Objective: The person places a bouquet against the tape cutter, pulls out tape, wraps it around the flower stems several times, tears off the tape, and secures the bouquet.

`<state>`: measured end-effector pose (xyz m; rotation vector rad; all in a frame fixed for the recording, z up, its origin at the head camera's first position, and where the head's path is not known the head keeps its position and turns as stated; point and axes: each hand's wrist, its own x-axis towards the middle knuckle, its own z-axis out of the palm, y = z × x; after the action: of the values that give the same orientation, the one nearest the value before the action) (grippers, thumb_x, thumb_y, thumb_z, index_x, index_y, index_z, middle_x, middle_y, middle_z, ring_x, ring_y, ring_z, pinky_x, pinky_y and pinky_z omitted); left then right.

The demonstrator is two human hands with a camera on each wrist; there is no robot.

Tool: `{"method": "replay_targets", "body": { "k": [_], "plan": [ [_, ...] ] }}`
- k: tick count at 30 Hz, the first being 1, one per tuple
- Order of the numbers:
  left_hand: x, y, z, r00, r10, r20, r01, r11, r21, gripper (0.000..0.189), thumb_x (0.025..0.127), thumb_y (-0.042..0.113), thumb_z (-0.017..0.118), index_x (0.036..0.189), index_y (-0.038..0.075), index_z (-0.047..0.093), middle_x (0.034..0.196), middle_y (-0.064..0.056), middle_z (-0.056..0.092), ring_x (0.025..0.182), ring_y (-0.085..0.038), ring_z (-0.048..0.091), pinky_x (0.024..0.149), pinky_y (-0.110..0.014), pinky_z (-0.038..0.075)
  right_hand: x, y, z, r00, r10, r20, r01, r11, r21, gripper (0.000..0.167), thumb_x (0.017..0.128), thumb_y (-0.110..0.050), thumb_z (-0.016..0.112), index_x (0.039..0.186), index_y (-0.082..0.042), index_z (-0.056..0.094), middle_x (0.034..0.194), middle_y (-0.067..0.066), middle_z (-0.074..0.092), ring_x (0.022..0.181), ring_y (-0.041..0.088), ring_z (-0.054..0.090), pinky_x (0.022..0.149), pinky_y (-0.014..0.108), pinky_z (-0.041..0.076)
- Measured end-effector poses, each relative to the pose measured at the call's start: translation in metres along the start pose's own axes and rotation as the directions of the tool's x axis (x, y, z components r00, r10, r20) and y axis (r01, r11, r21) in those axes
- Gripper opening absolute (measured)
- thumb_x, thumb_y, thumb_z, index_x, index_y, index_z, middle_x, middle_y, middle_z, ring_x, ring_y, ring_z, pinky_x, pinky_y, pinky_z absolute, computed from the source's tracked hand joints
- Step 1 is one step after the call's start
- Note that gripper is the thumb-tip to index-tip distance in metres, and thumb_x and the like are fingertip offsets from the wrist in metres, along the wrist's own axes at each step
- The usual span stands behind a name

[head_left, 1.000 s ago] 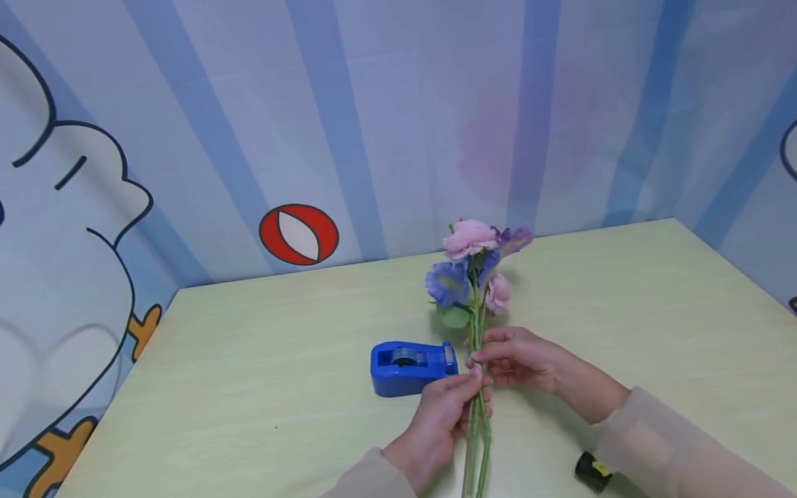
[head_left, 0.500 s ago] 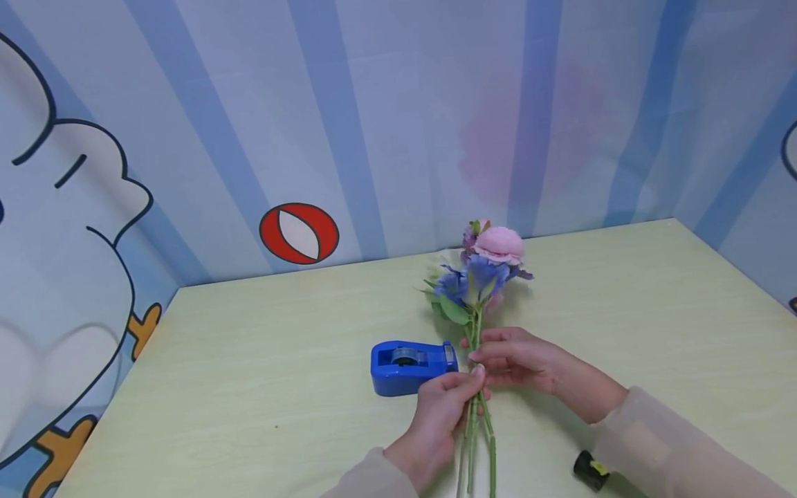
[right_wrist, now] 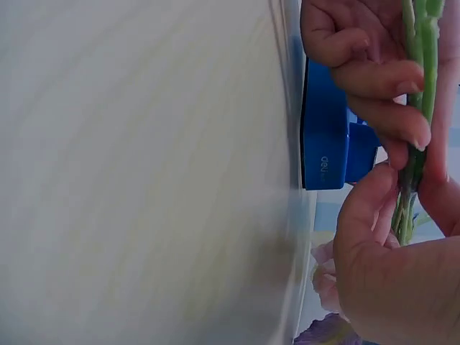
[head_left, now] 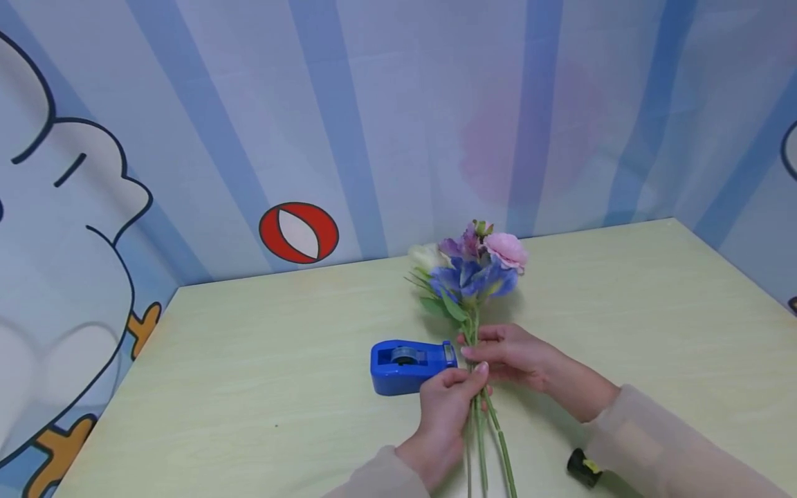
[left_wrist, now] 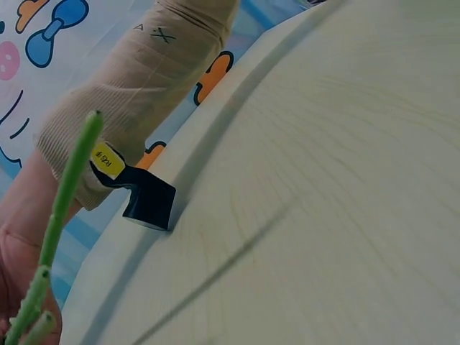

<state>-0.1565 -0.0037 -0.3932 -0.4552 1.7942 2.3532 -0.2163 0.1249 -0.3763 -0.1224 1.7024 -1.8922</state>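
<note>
A bunch of flowers (head_left: 468, 277) with blue, purple, pink and white heads stands over the middle of the table, its green stems (head_left: 492, 429) running down toward me. My left hand (head_left: 443, 408) grips the stems, thumb laid across the front. Just above it, my right hand (head_left: 517, 356) pinches the same stems with thumb and fingers. In the right wrist view the left hand's fingers (right_wrist: 384, 79) curl round the stems, and the right hand (right_wrist: 395, 266) is close against them. A blue tape dispenser (head_left: 411, 366) stands just left of the hands.
The pale wooden table (head_left: 236, 373) ends at a patterned backdrop (head_left: 398, 124) with blue stripes and cartoon figures. A black wrist camera (head_left: 583, 468) with a yellow label hangs under the right sleeve (head_left: 672, 443).
The bunch has turned in my hands: the blue flowers now face front, the pink one sits at right and a white one shows at left. The lower stems have fanned apart.
</note>
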Motion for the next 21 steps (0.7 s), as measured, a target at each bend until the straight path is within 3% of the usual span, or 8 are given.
{"method": "replay_targets", "body": {
  "k": [6,13,21],
  "plan": [
    [0.0001,-0.0024,0.0027,1.0,0.005,-0.02,-0.005,1.0,-0.002,0.018,0.082,0.016,0.073,0.077,0.002,0.062,0.067,-0.003,0.065,0.052,-0.009,0.051,0.053,-0.021,0.044,0.0019,-0.001,0.0018,1.0,-0.017,-0.023,0.017,1.0,-0.019,0.04,0.089,-0.004,0.057,0.122,0.015,0.047,0.1,0.005,0.063,0.08,0.01,0.062,0.071,0.024,0.052],
    [-0.001,-0.0047,0.0025,0.998,-0.045,0.033,0.043,0.998,0.035,0.029,0.093,0.022,0.058,0.101,-0.004,0.067,0.081,-0.006,0.07,0.058,-0.005,0.055,0.056,-0.019,0.043,0.0016,0.0007,-0.0047,0.999,-0.012,-0.037,0.012,1.0,0.007,0.047,0.09,0.002,0.053,0.13,0.019,0.035,0.076,0.0,0.063,0.069,0.009,0.063,0.069,0.024,0.052],
    [-0.0013,-0.003,0.0039,0.997,-0.049,0.065,0.046,0.998,0.038,0.023,0.092,0.015,0.058,0.101,-0.005,0.066,0.081,-0.007,0.07,0.059,-0.004,0.056,0.054,-0.017,0.043,0.0042,0.0003,-0.0056,0.998,-0.007,-0.068,0.005,0.999,-0.035,0.045,0.089,0.002,0.054,0.128,0.018,0.038,0.072,0.0,0.061,0.064,0.008,0.061,0.063,0.022,0.051]
  ]
}}
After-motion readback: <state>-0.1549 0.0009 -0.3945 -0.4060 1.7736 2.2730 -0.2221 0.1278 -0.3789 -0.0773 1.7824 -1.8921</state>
